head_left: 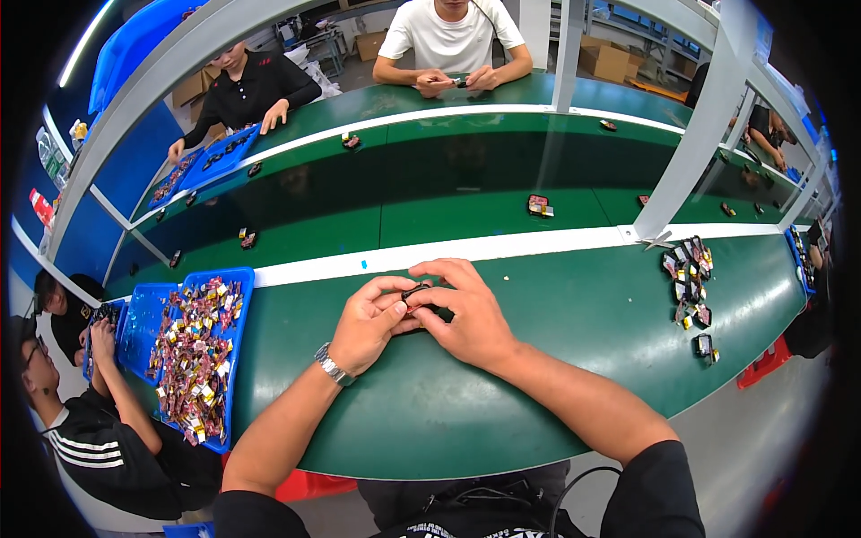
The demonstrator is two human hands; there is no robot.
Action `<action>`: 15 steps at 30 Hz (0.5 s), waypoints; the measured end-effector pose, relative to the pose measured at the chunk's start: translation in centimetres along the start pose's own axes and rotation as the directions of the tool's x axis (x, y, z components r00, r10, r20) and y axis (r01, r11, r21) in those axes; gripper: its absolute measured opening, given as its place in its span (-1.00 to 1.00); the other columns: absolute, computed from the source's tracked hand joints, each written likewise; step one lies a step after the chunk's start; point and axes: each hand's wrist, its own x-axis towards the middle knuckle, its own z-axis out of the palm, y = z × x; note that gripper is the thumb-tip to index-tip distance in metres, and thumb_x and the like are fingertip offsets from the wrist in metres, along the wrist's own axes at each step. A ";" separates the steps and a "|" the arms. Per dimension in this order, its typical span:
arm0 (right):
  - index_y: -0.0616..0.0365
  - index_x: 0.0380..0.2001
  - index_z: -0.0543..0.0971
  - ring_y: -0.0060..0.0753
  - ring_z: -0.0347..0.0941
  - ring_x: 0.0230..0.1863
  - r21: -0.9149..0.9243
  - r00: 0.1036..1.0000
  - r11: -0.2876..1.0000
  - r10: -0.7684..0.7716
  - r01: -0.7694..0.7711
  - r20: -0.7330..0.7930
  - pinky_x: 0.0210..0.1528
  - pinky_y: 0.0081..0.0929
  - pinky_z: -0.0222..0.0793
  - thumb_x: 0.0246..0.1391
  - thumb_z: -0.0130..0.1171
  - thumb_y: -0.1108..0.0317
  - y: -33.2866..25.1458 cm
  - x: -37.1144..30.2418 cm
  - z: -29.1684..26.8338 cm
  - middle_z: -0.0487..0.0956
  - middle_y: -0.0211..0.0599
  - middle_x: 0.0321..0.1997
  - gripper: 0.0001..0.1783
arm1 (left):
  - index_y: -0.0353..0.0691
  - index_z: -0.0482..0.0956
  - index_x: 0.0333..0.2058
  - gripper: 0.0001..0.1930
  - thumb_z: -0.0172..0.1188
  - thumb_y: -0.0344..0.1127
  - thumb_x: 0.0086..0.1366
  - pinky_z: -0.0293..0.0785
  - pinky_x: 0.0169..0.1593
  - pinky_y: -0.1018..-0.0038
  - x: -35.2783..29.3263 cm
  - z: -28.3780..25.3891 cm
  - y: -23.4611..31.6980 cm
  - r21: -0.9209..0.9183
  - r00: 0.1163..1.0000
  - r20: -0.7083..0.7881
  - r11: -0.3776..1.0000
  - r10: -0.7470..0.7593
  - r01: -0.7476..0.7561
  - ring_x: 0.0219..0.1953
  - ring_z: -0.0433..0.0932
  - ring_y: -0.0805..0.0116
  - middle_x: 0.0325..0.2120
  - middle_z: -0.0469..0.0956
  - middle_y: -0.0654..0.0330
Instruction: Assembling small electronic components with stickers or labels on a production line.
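Observation:
Both of my hands meet over the green worktop [395, 412], around a small black plastic part [414, 292]. My left hand [366, 325], with a metal watch at the wrist, pinches the part between thumb and fingers. From the other side my right hand [466, 309] grips it, its index finger arched above. Fingers cover much of the part, so its exact kind cannot be made out. To the left, a blue tray [242, 314] holds a heap of small pink, white and yellow pieces [199, 359]. On the right lies a cluster of black-framed small assemblies [689, 280].
Beyond a white rail [323, 269] runs a dark green conveyor belt [448, 215] carrying scattered assemblies, one [539, 205] near the middle. Grey metal posts [682, 152] rise from the rail. Co-workers sit across and at the left, one in a white shirt [448, 40].

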 end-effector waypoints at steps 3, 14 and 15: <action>0.08 -0.31 0.69 -0.20 0.38 0.15 0.041 0.998 0.998 0.055 -0.056 0.018 0.12 -0.28 0.41 -0.06 0.33 0.49 0.0 0.0 -0.2 0.54 -0.36 0.08 -0.82 | -0.28 0.37 0.06 -0.72 0.08 -0.44 0.41 0.59 0.11 0.25 0.1 -0.2 0.0 -0.035 1.000 -0.006 0.999 -0.018 0.018 0.02 0.58 0.24 -0.05 0.56 0.01; 0.16 -0.25 0.64 -0.15 0.40 0.12 -0.032 0.999 0.999 -0.035 0.036 0.025 0.06 -0.29 0.43 -0.02 0.27 0.49 0.0 0.2 -0.2 0.51 -0.27 0.07 -0.80 | -0.29 0.39 0.06 -0.73 0.07 -0.41 0.43 0.60 0.09 0.26 0.0 0.4 -0.2 -0.049 0.998 -0.046 0.998 0.047 -0.049 0.00 0.60 0.28 -0.04 0.58 0.04; 0.16 -0.25 0.64 -0.15 0.40 0.12 -0.034 0.999 0.999 -0.037 0.038 0.027 0.06 -0.29 0.43 -0.02 0.27 0.49 0.0 0.2 -0.4 0.51 -0.27 0.07 -0.80 | -0.30 0.38 0.06 -0.73 0.06 -0.41 0.43 0.60 0.09 0.26 0.0 0.5 -0.2 -0.043 0.998 -0.054 0.998 0.038 -0.040 0.00 0.60 0.28 -0.08 0.59 0.06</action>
